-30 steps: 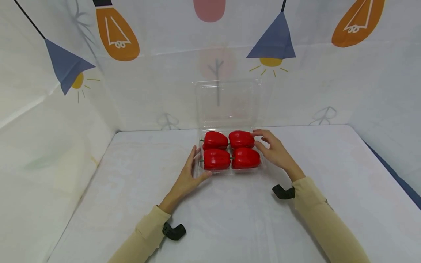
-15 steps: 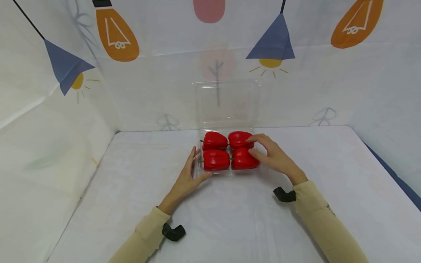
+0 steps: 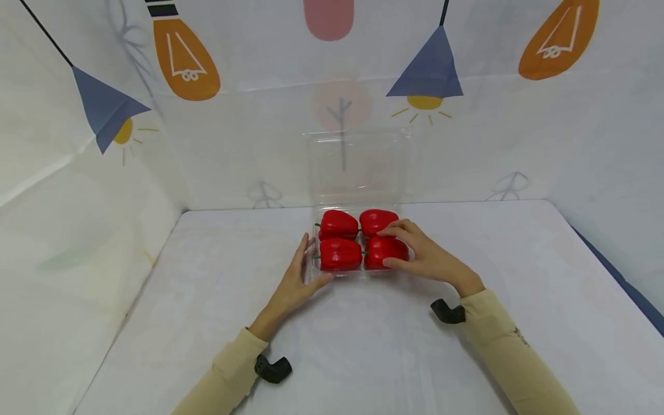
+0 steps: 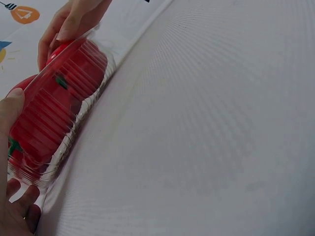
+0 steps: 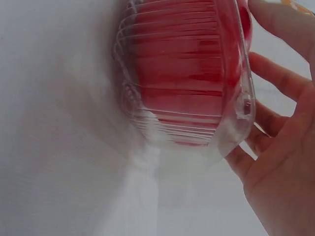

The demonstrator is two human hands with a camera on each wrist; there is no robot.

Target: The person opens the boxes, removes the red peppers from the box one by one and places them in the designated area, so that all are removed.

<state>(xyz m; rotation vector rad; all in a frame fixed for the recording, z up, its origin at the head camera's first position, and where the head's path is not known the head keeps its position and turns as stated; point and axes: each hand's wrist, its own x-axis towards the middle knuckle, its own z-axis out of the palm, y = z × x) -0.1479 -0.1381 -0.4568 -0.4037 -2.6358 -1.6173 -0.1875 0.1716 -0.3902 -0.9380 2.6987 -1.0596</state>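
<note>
A clear plastic clamshell container [image 3: 317,266] with its lid [image 3: 358,173] raised holds red bell peppers in two rows. My left hand [image 3: 290,291] rests at the container's left front corner, thumb spread along the front and straight fingers beside the left wall. In the left wrist view its thumb [image 4: 15,101] touches the rim. My right hand [image 3: 430,259] reaches over the right side and grips the front right bell pepper [image 3: 381,248], thumb in front and fingers behind. The front left pepper [image 3: 339,255], back left pepper [image 3: 337,223] and back right pepper [image 3: 374,220] lie in the container.
A white cloth covers the table [image 3: 363,346]. Directly behind the raised lid hangs a white curtain [image 3: 249,138] printed with lamps and bulbs. A black wrist device [image 3: 273,369] sits by the left cuff, another black device [image 3: 448,312] by the right cuff.
My right hand has moved left from the container's right edge onto the front right pepper, and its thumb has come down to the pepper's front. The left hand keeps its place.
</note>
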